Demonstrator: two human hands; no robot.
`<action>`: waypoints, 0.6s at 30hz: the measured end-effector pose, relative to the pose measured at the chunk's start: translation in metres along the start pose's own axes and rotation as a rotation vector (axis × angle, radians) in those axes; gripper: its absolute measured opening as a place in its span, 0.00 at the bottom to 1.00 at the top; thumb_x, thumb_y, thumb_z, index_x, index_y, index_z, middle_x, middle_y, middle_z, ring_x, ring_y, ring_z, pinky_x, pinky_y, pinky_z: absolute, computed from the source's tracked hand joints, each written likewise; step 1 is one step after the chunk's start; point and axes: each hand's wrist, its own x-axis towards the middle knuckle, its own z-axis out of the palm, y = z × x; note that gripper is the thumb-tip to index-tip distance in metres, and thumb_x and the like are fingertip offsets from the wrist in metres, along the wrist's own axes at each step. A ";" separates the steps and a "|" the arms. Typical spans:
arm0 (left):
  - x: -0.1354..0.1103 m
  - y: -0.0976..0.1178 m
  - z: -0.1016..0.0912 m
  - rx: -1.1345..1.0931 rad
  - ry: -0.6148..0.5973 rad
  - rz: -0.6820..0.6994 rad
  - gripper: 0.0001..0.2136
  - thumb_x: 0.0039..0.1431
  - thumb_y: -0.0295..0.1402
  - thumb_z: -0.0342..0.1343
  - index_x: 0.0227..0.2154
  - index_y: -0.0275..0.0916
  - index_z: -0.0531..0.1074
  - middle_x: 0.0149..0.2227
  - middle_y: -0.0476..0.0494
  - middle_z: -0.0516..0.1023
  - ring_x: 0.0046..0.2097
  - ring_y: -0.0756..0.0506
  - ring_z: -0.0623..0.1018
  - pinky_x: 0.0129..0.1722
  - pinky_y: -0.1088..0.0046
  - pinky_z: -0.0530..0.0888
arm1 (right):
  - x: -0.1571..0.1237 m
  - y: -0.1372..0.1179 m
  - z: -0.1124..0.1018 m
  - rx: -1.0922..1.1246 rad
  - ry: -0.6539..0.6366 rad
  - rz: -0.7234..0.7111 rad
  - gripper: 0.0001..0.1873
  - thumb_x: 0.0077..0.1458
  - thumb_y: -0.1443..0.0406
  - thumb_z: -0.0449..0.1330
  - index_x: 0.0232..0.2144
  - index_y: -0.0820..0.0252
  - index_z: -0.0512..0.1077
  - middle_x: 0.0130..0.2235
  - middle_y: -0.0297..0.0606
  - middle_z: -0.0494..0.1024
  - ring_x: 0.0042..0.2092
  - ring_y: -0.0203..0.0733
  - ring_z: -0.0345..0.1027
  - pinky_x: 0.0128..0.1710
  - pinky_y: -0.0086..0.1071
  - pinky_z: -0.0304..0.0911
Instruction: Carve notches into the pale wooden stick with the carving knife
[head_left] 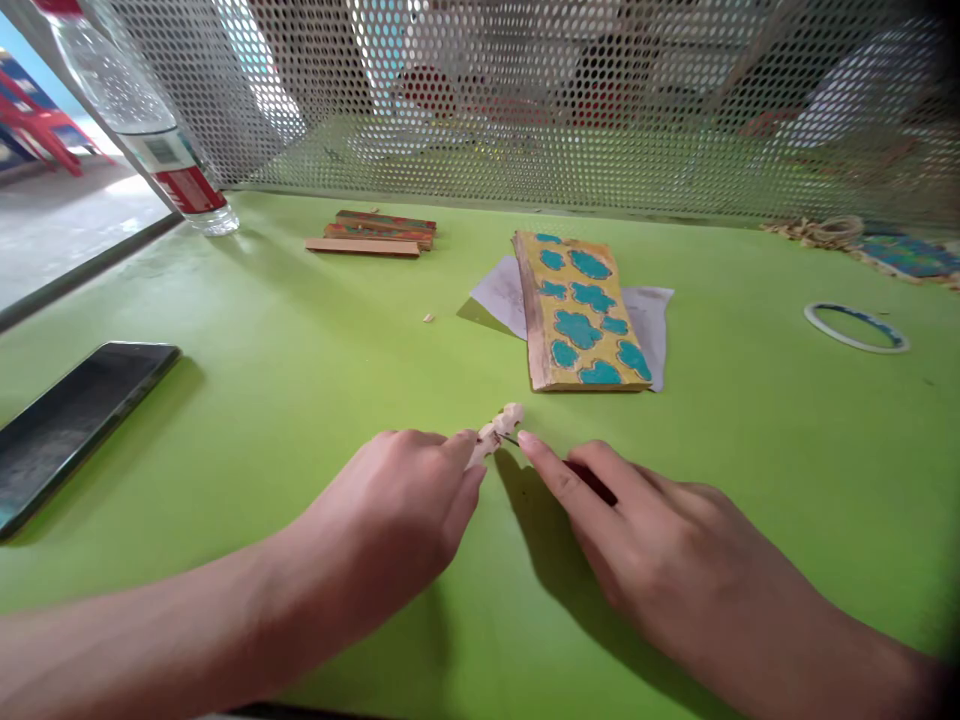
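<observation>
My left hand (420, 490) is closed around a small pale carved piece (496, 432), probably wood, whose knobbly end sticks out past the thumb and forefinger. My right hand (637, 530) grips a thin tool with a dark handle (594, 482), its forefinger stretched along it. The narrow dark blade or tip (508, 439) touches or nearly touches the side of the carved piece; I cannot tell which. Just beyond both hands lies a thick block (577, 320) painted yellow with turquoise patches, resting on white paper (501, 297).
A phone (82, 430) lies at the left and a water bottle (169, 150) stands behind it. Thin wooden strips (375, 235) lie at the back. On the right are a white ring (855, 328) and a corded blue item (904, 252). A perforated panel (510, 150) borders the green table (300, 370).
</observation>
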 end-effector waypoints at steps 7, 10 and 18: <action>0.001 -0.003 0.000 0.002 0.003 0.025 0.20 0.74 0.38 0.42 0.33 0.40 0.77 0.26 0.44 0.79 0.31 0.45 0.80 0.34 0.73 0.75 | 0.011 -0.009 -0.004 -0.131 0.012 0.002 0.46 0.39 0.80 0.57 0.65 0.73 0.69 0.28 0.40 0.72 0.18 0.40 0.64 0.13 0.33 0.57; 0.003 -0.006 0.002 0.015 0.001 0.055 0.20 0.73 0.38 0.41 0.35 0.40 0.77 0.27 0.43 0.79 0.31 0.45 0.80 0.34 0.73 0.75 | 0.011 -0.010 -0.005 -0.116 0.007 0.006 0.46 0.37 0.80 0.58 0.64 0.74 0.70 0.28 0.40 0.72 0.18 0.40 0.64 0.12 0.33 0.58; 0.003 -0.009 0.004 0.034 0.000 0.085 0.20 0.73 0.37 0.39 0.35 0.38 0.76 0.27 0.42 0.78 0.28 0.46 0.78 0.31 0.73 0.73 | 0.011 -0.013 -0.004 -0.102 0.006 0.027 0.46 0.36 0.80 0.60 0.63 0.73 0.71 0.27 0.37 0.72 0.18 0.39 0.64 0.12 0.33 0.59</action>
